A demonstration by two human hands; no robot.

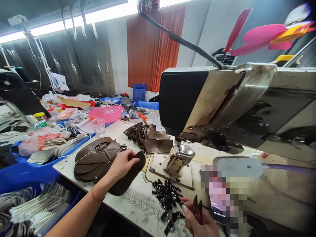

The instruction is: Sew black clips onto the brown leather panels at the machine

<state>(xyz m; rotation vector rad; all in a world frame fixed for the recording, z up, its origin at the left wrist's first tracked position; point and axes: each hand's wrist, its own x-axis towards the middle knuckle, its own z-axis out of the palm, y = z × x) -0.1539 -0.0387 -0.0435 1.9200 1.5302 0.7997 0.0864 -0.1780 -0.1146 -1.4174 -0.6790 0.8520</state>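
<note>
My left hand pinches the edge of a dark brown leather piece with a rounded outline. Beside it lies a stack of similar brown leather pieces with a pale thread across the top. My right hand is closed around small thread snips, blades pointing up. Its thumb and forefinger reach to a heap of short black straps with metal buckles; whether they grip one strap is hard to make out. Behind my left hand sits a pile of folded brown leather parts.
A sewing machine head overhangs the right side, above a metal post bed. At right lies a phone, partly blurred out. A clear plastic cup, a pink basket and blue bins of parts stand left.
</note>
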